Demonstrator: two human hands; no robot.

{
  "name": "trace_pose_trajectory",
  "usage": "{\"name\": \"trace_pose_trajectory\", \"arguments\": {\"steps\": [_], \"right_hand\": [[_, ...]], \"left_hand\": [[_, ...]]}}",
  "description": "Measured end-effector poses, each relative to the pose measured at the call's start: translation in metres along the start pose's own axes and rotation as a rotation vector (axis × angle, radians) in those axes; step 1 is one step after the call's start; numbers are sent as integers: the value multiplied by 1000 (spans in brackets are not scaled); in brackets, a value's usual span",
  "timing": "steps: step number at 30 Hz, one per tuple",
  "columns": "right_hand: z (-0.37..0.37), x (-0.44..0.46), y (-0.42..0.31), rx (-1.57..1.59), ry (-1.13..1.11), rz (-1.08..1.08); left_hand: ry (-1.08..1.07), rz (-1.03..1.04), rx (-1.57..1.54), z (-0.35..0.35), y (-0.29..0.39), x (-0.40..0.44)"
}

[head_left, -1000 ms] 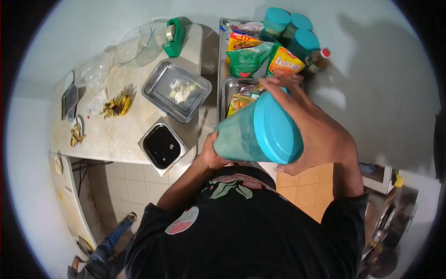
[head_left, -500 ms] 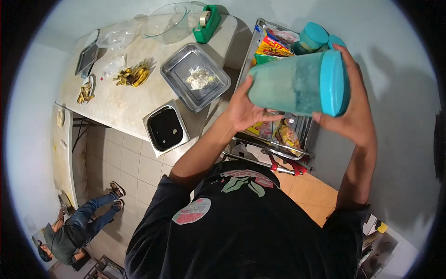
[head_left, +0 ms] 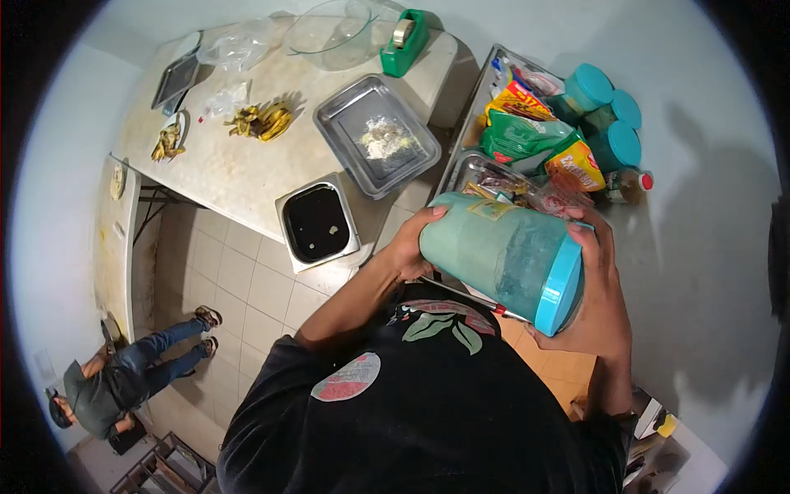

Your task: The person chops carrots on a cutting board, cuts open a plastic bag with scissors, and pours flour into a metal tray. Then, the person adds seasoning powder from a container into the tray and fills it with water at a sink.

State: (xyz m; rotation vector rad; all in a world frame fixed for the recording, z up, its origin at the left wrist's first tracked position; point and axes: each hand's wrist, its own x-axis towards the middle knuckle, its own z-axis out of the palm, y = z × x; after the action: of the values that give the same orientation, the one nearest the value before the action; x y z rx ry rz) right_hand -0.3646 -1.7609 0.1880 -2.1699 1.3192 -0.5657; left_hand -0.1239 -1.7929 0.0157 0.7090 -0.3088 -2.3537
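Between my two hands lies a large translucent teal jar point(head_left: 485, 247) on its side, with pale powder inside and a bright blue lid. My left hand point(head_left: 415, 243) grips its base end. Around the lid end, the fingers of my right hand point(head_left: 597, 288) are wrapped, with the thumb underneath. The jar is close to my chest, in front of the trolley tray. Beyond it stand several similar blue-lidded jars point(head_left: 617, 146), a green packet point(head_left: 522, 136), a yellow packet point(head_left: 574, 165) and a bottle with a red cap point(head_left: 629, 186).
On the table point(head_left: 197, 165) are a metal tray point(head_left: 346, 144) with white powder, a square container point(head_left: 317, 222) of dark liquid, banana peels point(head_left: 263, 121), a glass bowl point(head_left: 333, 37) and a green tape dispenser point(head_left: 405, 45). Another person point(head_left: 123, 383) is at the lower left.
The jar has come down and closer to my body, its lid end tilting toward me. Both hands have kept hold of it. More of the trolley's packets and jars now show.
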Motion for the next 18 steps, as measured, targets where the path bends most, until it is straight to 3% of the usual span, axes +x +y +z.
{"name": "trace_pose_trajectory", "arguments": {"steps": [9,16,18], "right_hand": [[29,8,-17,-59,-41,65],[53,5,1,22,25,167],[50,4,-1,20,17,174]], "left_hand": [[-52,-50,-247,-11,-26,-16],[96,-34,-180,-11,-25,-32],[48,-15,-187,-16,-23,-28]]}}
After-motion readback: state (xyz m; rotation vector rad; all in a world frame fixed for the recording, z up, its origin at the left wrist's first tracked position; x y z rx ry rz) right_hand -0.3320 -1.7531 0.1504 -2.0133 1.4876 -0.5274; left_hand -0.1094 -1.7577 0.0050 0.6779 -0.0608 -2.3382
